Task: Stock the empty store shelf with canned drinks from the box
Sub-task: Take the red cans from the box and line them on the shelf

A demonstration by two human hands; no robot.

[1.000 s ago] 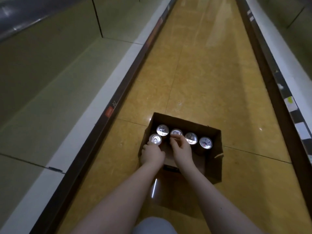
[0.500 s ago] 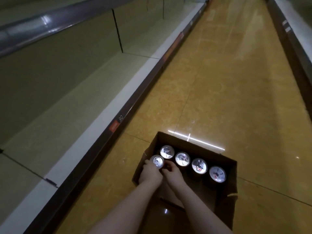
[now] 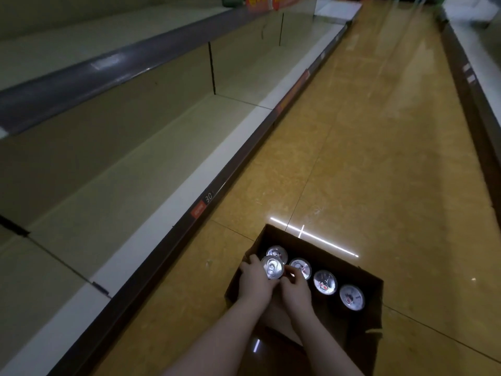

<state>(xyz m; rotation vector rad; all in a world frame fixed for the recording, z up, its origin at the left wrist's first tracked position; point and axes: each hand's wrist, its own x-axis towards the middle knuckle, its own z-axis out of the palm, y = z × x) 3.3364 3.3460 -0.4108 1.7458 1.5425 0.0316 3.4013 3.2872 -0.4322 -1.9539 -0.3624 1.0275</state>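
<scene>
A brown cardboard box [image 3: 368,316] sits open on the yellow floor, holding several silver-topped cans. My left hand [image 3: 253,282] and my right hand [image 3: 295,290] both wrap one can [image 3: 272,267] at the box's left end, raised a little above the others. Behind it stands another can [image 3: 277,252]; to its right a row of three cans [image 3: 325,282] stays in the box. The bare pale shelf [image 3: 122,191] runs along the left, close to the box.
A dark price rail [image 3: 206,204] with a red tag marked 30 edges the shelf. An upper shelf [image 3: 81,74] overhangs it, with dividers further back. Another shelf unit [image 3: 477,85] lines the right side of the aisle.
My right hand left the second can and joined the left hand on the leftmost can, which has risen slightly. My view tilted up along the aisle.
</scene>
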